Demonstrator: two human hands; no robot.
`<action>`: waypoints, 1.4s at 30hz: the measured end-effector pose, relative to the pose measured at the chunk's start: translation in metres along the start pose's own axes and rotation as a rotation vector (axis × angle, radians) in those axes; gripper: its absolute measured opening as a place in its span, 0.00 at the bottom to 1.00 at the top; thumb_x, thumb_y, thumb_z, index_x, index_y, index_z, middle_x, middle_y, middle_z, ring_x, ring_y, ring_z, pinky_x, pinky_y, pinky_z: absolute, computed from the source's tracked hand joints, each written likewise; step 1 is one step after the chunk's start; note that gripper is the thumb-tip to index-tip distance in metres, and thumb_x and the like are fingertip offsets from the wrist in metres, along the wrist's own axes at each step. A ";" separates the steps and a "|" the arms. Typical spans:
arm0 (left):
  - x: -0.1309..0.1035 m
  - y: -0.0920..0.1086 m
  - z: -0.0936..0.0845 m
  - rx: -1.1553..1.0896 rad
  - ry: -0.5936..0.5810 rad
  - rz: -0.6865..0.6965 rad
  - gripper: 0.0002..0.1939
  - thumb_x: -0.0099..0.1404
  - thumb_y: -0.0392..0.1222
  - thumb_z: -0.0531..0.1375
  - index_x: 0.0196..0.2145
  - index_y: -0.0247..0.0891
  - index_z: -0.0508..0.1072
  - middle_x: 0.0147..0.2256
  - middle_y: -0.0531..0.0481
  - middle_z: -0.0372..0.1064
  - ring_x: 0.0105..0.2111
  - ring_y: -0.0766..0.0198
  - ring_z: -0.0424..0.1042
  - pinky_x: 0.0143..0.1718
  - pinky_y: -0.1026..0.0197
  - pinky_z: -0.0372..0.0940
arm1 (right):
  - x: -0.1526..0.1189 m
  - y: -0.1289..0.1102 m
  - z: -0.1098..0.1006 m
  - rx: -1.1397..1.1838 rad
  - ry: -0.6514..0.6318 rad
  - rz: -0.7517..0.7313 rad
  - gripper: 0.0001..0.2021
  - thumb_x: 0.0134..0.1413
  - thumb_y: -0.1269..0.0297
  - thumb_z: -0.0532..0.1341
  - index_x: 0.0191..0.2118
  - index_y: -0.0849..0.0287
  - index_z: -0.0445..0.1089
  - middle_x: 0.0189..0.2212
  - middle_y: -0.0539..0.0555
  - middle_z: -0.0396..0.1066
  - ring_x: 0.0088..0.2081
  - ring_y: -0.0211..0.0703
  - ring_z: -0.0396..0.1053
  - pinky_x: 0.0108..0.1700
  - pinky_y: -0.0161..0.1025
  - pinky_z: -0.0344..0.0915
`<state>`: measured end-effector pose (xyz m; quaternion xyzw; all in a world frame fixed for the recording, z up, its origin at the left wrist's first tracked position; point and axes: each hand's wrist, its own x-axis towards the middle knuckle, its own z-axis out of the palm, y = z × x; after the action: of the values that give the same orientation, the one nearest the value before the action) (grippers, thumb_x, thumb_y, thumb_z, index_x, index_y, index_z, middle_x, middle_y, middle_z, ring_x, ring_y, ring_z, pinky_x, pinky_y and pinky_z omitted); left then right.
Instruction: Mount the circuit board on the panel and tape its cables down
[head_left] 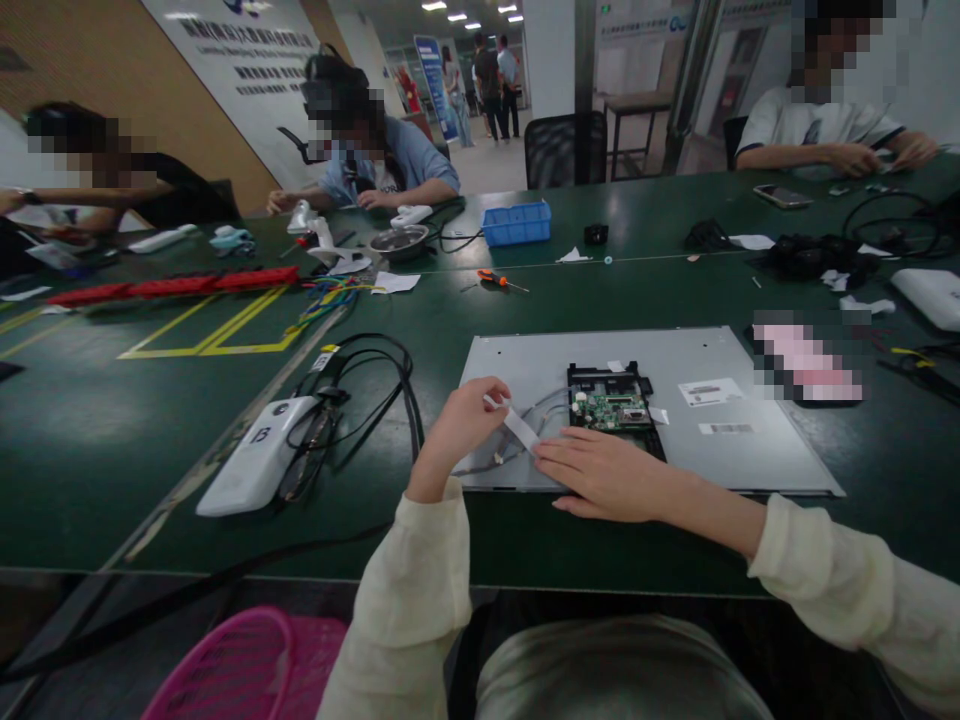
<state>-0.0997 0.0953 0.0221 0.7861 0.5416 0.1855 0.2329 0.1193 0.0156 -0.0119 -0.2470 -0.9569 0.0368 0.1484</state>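
Observation:
A flat grey metal panel (757, 420) lies on the green table in front of me, bearing a green circuit board (611, 411) in a black frame. My left hand (472, 415) is closed in a pinch on the upper end of a white strip of tape (520, 428), which slants down to the panel. Stretched out flat, my right hand (611, 470) rests over the panel's near edge, its fingertips at the strip's lower end. Grey wires (551, 400) run from the board toward the left, partly behind the strip. What lies under my right palm is hidden.
A white power bank (255, 455) with black cables (382, 350) lies left of the panel. Beyond it are an orange screwdriver (495, 279), a blue basket (516, 223) and a metal bowl (400, 242). A pink-screened phone (806, 360) sits right. Other people work across the table.

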 end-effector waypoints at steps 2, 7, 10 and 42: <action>-0.006 0.008 0.003 0.050 0.118 0.077 0.11 0.56 0.32 0.54 0.37 0.37 0.71 0.39 0.48 0.68 0.34 0.64 0.70 0.40 0.59 0.66 | 0.000 -0.001 0.001 0.010 0.008 0.003 0.22 0.64 0.57 0.51 0.57 0.67 0.64 0.57 0.65 0.66 0.58 0.50 0.63 0.62 0.49 0.56; -0.040 0.039 0.023 0.265 0.288 0.166 0.09 0.63 0.31 0.51 0.38 0.38 0.68 0.40 0.46 0.66 0.42 0.58 0.69 0.46 0.55 0.65 | 0.001 -0.002 -0.001 0.003 0.020 0.008 0.23 0.65 0.57 0.50 0.56 0.70 0.66 0.55 0.66 0.67 0.56 0.52 0.65 0.61 0.50 0.57; -0.060 0.048 0.041 0.340 0.210 0.146 0.10 0.66 0.31 0.49 0.39 0.39 0.67 0.41 0.45 0.68 0.41 0.55 0.69 0.45 0.52 0.65 | 0.001 -0.003 -0.002 0.002 0.002 0.021 0.23 0.65 0.56 0.50 0.55 0.69 0.66 0.55 0.65 0.68 0.56 0.52 0.65 0.61 0.50 0.57; -0.069 0.026 0.071 0.258 0.307 -0.039 0.19 0.66 0.38 0.56 0.54 0.35 0.62 0.50 0.41 0.70 0.49 0.52 0.69 0.53 0.48 0.62 | -0.016 -0.062 0.008 0.267 0.046 0.450 0.34 0.61 0.48 0.53 0.65 0.67 0.53 0.66 0.62 0.49 0.66 0.51 0.48 0.67 0.52 0.47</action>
<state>-0.0653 0.0111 -0.0246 0.7612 0.6052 0.2278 0.0485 0.1018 -0.0470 -0.0146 -0.4324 -0.8610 0.1894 0.1894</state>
